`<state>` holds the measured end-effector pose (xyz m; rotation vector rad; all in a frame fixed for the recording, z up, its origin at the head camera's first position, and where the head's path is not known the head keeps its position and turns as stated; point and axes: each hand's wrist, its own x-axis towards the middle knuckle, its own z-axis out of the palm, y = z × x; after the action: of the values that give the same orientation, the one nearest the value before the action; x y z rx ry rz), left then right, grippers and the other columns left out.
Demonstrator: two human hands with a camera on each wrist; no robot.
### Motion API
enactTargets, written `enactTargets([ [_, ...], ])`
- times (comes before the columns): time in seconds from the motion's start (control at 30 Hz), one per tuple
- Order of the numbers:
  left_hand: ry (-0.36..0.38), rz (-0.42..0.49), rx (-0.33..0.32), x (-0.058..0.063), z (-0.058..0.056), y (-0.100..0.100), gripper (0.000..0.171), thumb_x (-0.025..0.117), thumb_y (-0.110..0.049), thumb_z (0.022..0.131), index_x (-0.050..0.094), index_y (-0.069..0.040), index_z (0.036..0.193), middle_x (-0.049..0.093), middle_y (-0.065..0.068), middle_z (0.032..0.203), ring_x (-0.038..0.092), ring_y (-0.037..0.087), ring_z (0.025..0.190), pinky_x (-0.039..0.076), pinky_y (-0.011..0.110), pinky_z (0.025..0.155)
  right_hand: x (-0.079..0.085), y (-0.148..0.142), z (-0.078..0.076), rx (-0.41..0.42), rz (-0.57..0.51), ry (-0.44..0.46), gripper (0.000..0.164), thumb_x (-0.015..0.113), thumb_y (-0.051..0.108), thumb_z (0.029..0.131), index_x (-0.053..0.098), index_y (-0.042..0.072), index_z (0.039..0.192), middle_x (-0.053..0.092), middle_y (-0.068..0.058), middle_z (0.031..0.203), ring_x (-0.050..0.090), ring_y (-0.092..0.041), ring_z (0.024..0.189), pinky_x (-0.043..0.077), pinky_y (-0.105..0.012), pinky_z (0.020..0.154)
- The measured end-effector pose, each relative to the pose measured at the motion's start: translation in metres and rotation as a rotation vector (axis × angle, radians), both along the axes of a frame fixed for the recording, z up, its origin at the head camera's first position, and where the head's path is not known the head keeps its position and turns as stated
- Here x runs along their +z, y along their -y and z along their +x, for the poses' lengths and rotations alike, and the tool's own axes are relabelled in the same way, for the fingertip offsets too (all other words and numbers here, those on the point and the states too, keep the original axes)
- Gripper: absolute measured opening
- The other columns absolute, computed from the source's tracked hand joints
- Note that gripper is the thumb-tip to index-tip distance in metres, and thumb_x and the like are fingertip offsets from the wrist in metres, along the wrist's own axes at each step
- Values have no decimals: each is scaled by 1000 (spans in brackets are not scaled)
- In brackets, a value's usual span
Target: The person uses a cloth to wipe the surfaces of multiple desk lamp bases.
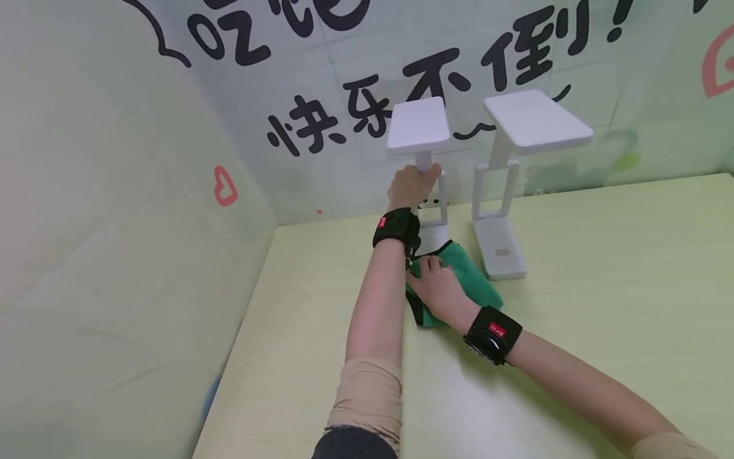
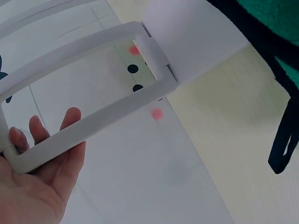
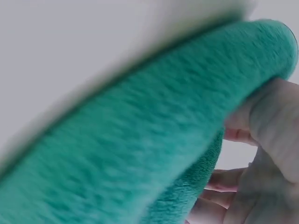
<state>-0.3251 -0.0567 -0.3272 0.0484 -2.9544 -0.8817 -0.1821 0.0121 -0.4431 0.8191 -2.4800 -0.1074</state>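
Observation:
A white desk lamp point(image 1: 418, 125) with a flat head and an open frame stem stands near the wall. My left hand point(image 1: 411, 186) grips its stem just below the head; the left wrist view shows fingers curled about the frame point(image 2: 100, 119). In front of the lamp's base point(image 2: 196, 37), my right hand point(image 1: 438, 290) holds a green cloth point(image 1: 476, 284) with black edging. Seen from the right wrist, the fluffy cloth point(image 3: 121, 140) lies folded between thumb and fingers. The cloth hides the near part of the base.
Another white desk lamp point(image 1: 500, 245) stands close by on the right, its head point(image 1: 539, 121) tilted. Both lamps are on a pale wooden table point(image 1: 619, 274). Behind them rises a wall covering point(image 1: 321, 185) with black lettering, and a wall point(image 1: 115, 255) borders the left side.

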Motion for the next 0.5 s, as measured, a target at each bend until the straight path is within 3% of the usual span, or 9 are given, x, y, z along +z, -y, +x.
enactTargets([
  [0.17,17,7,-7,3,4,1,49,38,-54,94,59,-10,97,63,4,83,58,19,71,41,30,61,4,0,3,-49,-35,29,24,65,2,85,61,9,107,56,-25,82,52,-30,67,47,-31,45],
  [0.27,16,9,-3,4,5,1,48,39,-53,94,59,-10,95,62,3,80,57,19,69,40,30,60,10,-4,-3,-81,-68,128,25,63,10,87,62,5,111,54,-24,80,52,-30,67,47,-33,45],
  [0.4,9,13,-9,3,3,-1,49,39,-54,94,59,-10,94,60,3,78,57,18,69,41,30,60,20,-9,-31,-125,-114,343,41,60,23,90,58,3,127,55,-28,93,54,-34,78,49,-40,54],
  [0.5,4,25,-16,2,2,-2,49,39,-54,94,59,-9,97,60,3,79,58,19,70,42,31,61,24,-12,-54,-157,-137,415,43,55,22,93,55,1,130,53,-33,106,55,-40,92,52,-46,64],
])
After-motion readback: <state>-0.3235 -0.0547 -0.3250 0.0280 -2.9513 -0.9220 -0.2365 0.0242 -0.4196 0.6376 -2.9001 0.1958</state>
